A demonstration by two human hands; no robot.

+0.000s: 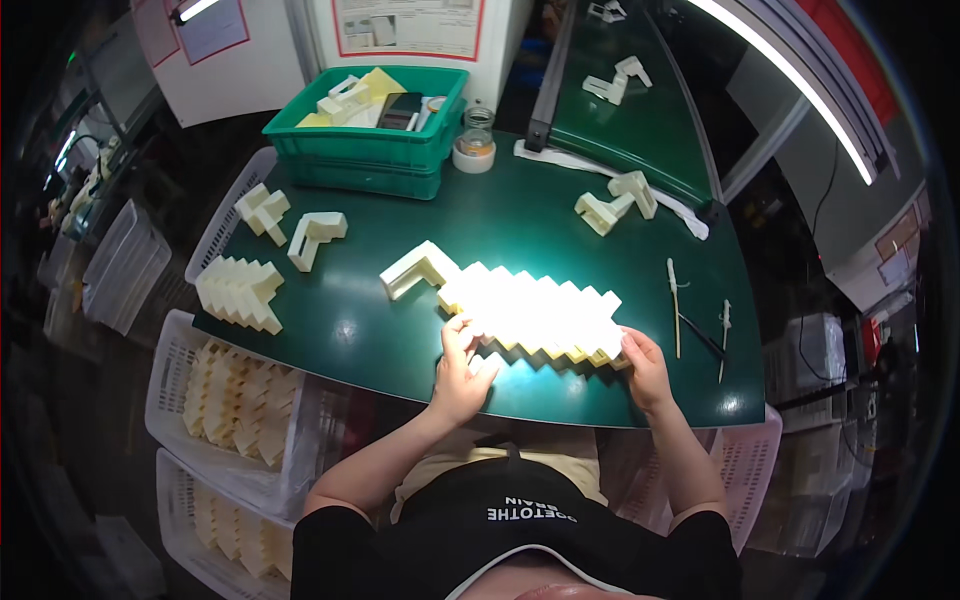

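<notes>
Row of cream, zigzag-edged, plastic-looking parts (535, 315): toward four o'clock from centre of green desk (360, 330), glare washing out its top. Left hand (464, 384) at row's seven: fingers parted, tips touching edge. Right hand (648, 374) at four: fingers pinching end, undersides hidden.

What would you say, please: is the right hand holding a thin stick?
No, the right hand holds the right end of the pale zigzag row.

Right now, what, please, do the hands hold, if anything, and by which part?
The right hand holds the row of pale angled parts by its right end; the left hand touches its near left edge.
</notes>
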